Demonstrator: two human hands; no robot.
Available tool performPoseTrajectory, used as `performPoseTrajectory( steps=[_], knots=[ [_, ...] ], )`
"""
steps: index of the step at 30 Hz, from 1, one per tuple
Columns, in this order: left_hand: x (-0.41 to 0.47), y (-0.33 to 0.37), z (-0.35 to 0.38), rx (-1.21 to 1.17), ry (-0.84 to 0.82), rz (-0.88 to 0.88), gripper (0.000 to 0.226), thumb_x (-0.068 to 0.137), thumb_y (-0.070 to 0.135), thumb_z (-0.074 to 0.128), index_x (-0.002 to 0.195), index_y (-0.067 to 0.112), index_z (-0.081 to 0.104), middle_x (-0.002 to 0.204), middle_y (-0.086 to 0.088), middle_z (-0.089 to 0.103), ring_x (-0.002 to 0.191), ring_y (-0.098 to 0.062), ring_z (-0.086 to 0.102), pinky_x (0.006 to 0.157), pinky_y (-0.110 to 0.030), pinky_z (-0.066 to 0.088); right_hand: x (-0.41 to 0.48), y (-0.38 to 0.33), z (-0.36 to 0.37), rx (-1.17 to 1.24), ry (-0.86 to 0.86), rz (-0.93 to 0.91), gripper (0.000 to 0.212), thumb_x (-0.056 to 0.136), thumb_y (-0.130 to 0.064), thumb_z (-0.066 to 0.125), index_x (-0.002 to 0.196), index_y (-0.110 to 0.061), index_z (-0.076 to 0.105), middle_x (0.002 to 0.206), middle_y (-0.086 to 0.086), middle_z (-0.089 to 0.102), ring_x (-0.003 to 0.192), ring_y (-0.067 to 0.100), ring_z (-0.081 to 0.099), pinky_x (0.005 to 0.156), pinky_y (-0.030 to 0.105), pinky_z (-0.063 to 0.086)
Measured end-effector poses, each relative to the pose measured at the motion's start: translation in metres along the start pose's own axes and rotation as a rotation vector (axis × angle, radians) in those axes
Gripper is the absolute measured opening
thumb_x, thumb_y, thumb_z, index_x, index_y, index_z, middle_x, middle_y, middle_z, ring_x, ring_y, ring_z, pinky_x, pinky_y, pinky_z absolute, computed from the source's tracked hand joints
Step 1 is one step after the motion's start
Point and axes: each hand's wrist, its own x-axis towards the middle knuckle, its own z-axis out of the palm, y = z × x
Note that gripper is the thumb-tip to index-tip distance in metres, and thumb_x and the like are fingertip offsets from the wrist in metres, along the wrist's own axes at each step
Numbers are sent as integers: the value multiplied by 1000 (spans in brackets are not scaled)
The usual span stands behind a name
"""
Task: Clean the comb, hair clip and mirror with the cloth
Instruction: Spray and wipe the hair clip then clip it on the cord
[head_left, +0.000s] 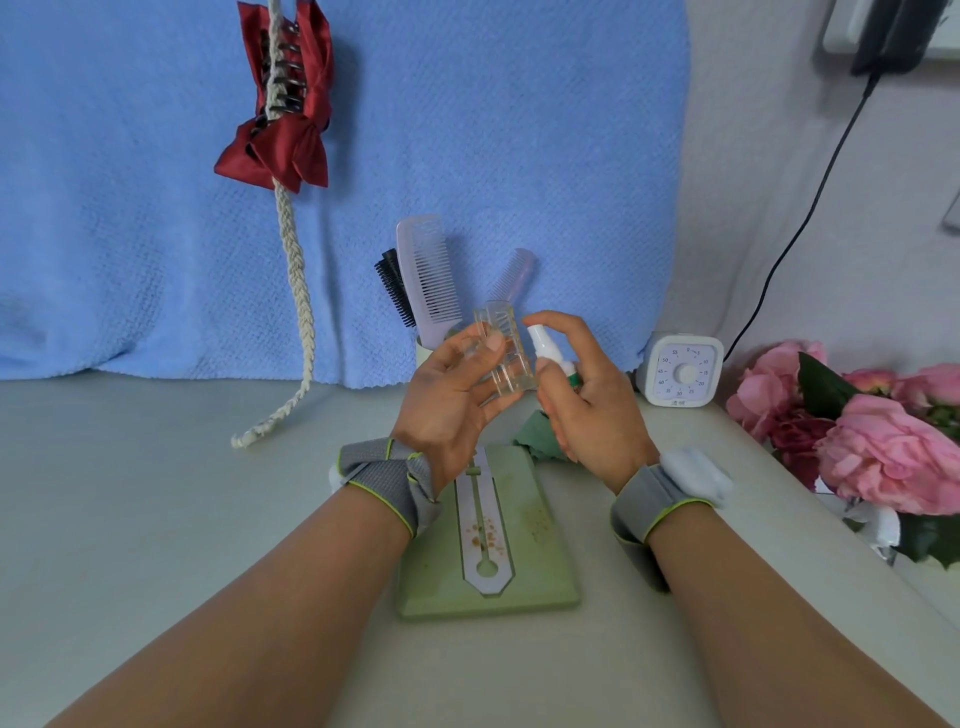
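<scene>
From the head camera: pinches in the left hand (452, 400) a clear, boxy plastic hair clip (506, 348), thumb pressed across its front, the other fingers stretched out behind and under it. Wraps the right hand (589, 410) round a small white spray bottle with a green band (545, 349), forefinger arched over the top, nozzle turned toward the clip and just beside it. Below the right hand, partly hidden by it, a crumpled green cloth (535, 439) on the pale tabletop (156, 519). Beneath and between both wrists, a flat pale green rectangular board with a lilac slotted strip (545, 566), speckled brown. Behind the left hand, a wide lilac plastic comb (428, 275) standing upright, flanked by a black bristle brush (394, 286) and a slim pinkish comb (515, 273). Right of the right hand, a white square dial timer (685, 371), then pink artificial flowers (883, 452).
</scene>
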Motion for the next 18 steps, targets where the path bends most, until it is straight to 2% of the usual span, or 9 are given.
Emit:
performPoseTrajectory(
  steps=[5,9,12,16,18],
  knots=[
    [-2,1,1,11,24,30,54,80,14,72,130,5,54,127,-18,63,116,-34,62,96,-48,52,1,4,0,-149,31,-29,29,96,-24,51,117,-43,52,60,4,50,49,14,45,51,34,47],
    [-1,2,1,0,80,71,47,84,7,69,129,6,55,115,-12,67,109,-29,65,90,-44,56,2,7,-2,-142,91,-5,30,96,-24,50,118,-45,52,65,18,53,52,18,46,53,42,50],
    [-1,2,1,-15,81,85,45,83,7,69,127,5,56,114,-12,67,110,-31,64,89,-43,57,3,9,-6,-119,107,16,34,96,-25,49,120,-48,50,64,13,50,51,20,45,52,46,51],
    [-3,5,4,-81,38,112,31,80,14,69,110,7,62,106,-10,67,106,-28,64,91,-41,56,3,9,-5,-147,64,-4,32,95,-26,50,119,-48,50,70,22,55,53,27,47,53,45,52],
    [-3,6,5,-127,20,130,23,81,16,67,102,8,63,102,-8,67,106,-27,63,94,-43,54,2,9,-3,-145,51,-15,32,95,-26,51,118,-47,50,70,23,55,53,24,47,53,44,52]
  ],
)
